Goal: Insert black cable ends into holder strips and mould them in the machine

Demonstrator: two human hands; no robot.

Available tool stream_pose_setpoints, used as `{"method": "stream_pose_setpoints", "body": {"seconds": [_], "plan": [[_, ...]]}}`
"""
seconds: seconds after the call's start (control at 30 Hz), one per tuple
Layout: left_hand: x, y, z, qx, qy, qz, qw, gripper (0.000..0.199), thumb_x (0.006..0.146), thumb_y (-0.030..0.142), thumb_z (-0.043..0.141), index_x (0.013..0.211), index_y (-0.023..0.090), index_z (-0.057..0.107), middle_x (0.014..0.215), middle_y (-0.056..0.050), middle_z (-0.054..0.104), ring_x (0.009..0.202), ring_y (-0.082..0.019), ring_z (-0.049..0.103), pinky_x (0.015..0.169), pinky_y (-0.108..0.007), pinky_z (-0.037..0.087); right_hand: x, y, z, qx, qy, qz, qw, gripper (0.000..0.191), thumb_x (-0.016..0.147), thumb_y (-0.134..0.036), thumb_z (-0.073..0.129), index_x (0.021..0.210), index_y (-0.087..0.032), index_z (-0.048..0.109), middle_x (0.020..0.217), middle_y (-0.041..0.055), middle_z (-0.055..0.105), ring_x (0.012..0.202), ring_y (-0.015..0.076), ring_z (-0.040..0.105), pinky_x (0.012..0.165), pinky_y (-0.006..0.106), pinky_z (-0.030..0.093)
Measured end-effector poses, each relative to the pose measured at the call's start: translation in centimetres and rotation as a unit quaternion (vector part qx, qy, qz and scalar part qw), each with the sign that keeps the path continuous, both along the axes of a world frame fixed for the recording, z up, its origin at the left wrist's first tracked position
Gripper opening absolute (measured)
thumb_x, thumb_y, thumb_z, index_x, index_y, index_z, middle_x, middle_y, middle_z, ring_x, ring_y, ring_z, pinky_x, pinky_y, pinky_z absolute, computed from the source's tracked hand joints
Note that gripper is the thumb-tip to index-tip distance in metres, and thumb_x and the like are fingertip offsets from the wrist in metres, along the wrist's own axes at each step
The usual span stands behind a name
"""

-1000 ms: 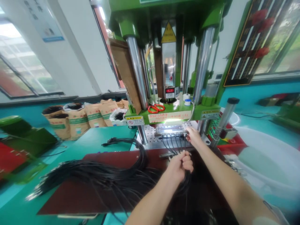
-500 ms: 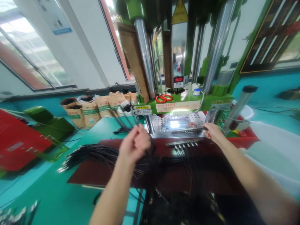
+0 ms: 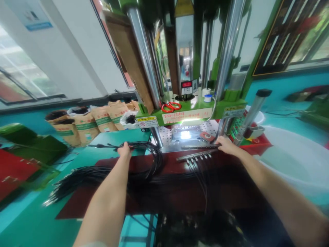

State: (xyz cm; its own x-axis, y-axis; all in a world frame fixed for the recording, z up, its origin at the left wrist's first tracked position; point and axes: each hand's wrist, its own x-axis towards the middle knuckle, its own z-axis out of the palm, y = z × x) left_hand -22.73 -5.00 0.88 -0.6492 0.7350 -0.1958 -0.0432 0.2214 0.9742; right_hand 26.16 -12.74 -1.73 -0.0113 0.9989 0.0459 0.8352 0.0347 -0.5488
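My left hand [image 3: 124, 151] is closed on a bundle of black cables [image 3: 151, 148] at the green table's far side; their ends stick out to its left, and the rest curves down to the right. My right hand [image 3: 226, 145] pinches the right end of a dark metal bar [image 3: 199, 147] at the front edge of the press bed. Just below that bar lies a second metal bar [image 3: 196, 155], with several cable ends set along it and their cables hanging toward me. A larger pile of black cables [image 3: 84, 173] with silvery ends rests at the left.
A green press [image 3: 191, 115] stands ahead, with red-handled scissors [image 3: 171, 107] on its ledge and a lit metal mould [image 3: 185, 134] on its bed. Paper sacks [image 3: 86, 127] line the left back. A large white tub [image 3: 288, 154] is at the right.
My left hand has moved left and laid the cable bundle down toward the table, still gripping it. The right hand stays on the bar's end. The whole view has shifted somewhat.
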Motion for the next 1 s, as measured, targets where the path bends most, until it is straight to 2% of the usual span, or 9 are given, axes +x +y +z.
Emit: {"method": "stream_pose_setpoints", "body": {"seconds": [0.13,0.37,0.43,0.5,0.57,0.63,0.7,0.8,1.0], "plan": [[-0.2,0.4,-0.3,-0.084,-0.055,-0.101,0.990,0.032,0.090,0.040,0.034,0.089,0.011,0.046,0.057,0.000,0.050,0.048,-0.012,0.051,0.045,-0.023,0.045,-0.2,-0.5,0.3,0.035,-0.127,0.055,0.990,0.025,0.063,0.001,0.047,0.075,-0.014,0.062,0.089,0.0084,0.056,0.091,0.0218,0.051,0.087,0.035,0.039],[2.5,-3.3,4.1,-0.129,-0.022,-0.337,0.932,0.041,0.077,0.049,0.055,0.074,0.008,0.059,0.049,-0.001,0.052,0.039,-0.009,0.046,0.038,-0.018,0.033,-3.4,-3.4,2.1,0.067,-0.263,0.190,0.943,0.046,0.070,0.003,0.041,0.108,-0.015,0.058,0.109,0.0095,0.056,0.102,0.0194,0.048,0.087,0.029,0.035],[5.4,-6.8,5.0,-0.117,0.065,-0.538,0.832,0.045,0.077,0.055,0.050,0.072,0.011,0.060,0.054,-0.003,0.059,0.045,-0.012,0.053,0.041,-0.020,0.037,-4.6,-3.9,2.4,0.065,-0.295,0.208,0.930,0.041,0.072,0.003,0.041,0.104,-0.014,0.059,0.104,0.0113,0.057,0.099,0.0215,0.049,0.085,0.032,0.035],[8.7,-11.2,5.1,-0.190,0.175,-0.710,0.655,0.047,0.076,0.058,0.048,0.068,0.013,0.061,0.056,-0.005,0.062,0.044,-0.014,0.055,0.042,-0.023,0.039,-5.6,-4.0,2.6,0.059,-0.323,0.217,0.919,0.034,0.075,0.002,0.039,0.098,-0.012,0.061,0.097,0.0127,0.059,0.097,0.0239,0.050,0.082,0.035,0.035],[11.7,-15.4,4.5,-0.200,0.320,-0.783,0.495,0.048,0.074,0.057,0.049,0.057,0.014,0.060,0.049,-0.005,0.060,0.040,-0.015,0.053,0.043,-0.025,0.038,-6.3,-3.9,2.9,0.043,-0.344,0.222,0.911,0.028,0.076,0.000,0.041,0.091,-0.012,0.062,0.091,0.0130,0.060,0.095,0.0252,0.051,0.081,0.036,0.035],[13.8,-18.6,3.5,-0.102,0.432,-0.788,0.427,0.049,0.073,0.059,0.049,0.054,0.015,0.061,0.051,-0.008,0.061,0.048,-0.018,0.057,0.050,-0.027,0.040,-6.8,-3.6,3.5,0.016,-0.358,0.222,0.907,0.023,0.073,-0.002,0.046,0.086,-0.011,0.063,0.089,0.0131,0.061,0.092,0.0256,0.053,0.077,0.035,0.036],[15.2,-20.3,2.5,-0.019,0.470,-0.768,0.434,0.048,0.076,0.059,0.046,0.063,0.016,0.065,0.060,-0.010,0.065,0.059,-0.022,0.062,0.055,-0.028,0.042,-7.0,-3.2,4.4,-0.016,-0.363,0.219,0.905,0.020,0.070,-0.003,0.051,0.083,-0.012,0.064,0.089,0.0132,0.062,0.089,0.0258,0.055,0.073,0.034,0.038],[16.2,-20.6,1.4,0.012,0.426,-0.744,0.514,0.045,0.078,0.057,0.046,0.085,0.017,0.066,0.074,-0.009,0.068,0.068,-0.022,0.063,0.058,-0.028,0.043,-7.2,-2.7,6.1,-0.060,-0.352,0.207,0.911,0.018,0.066,-0.006,0.053,0.077,-0.014,0.066,0.093,0.0133,0.062,0.088,0.0264,0.057,0.066,0.031,0.040],[17.9,-19.2,-0.9,-0.118,0.046,-0.767,0.629,0.057,0.074,0.051,0.056,0.113,0.012,0.047,0.075,-0.004,0.060,0.047,-0.012,0.057,0.044,-0.025,0.046,-7.4,-1.8,9.1,-0.105,-0.283,0.144,0.942,0.023,0.063,-0.006,0.049,0.076,-0.017,0.065,0.083,0.0090,0.066,0.076,0.0231,0.061,0.056,0.027,0.038]]}}
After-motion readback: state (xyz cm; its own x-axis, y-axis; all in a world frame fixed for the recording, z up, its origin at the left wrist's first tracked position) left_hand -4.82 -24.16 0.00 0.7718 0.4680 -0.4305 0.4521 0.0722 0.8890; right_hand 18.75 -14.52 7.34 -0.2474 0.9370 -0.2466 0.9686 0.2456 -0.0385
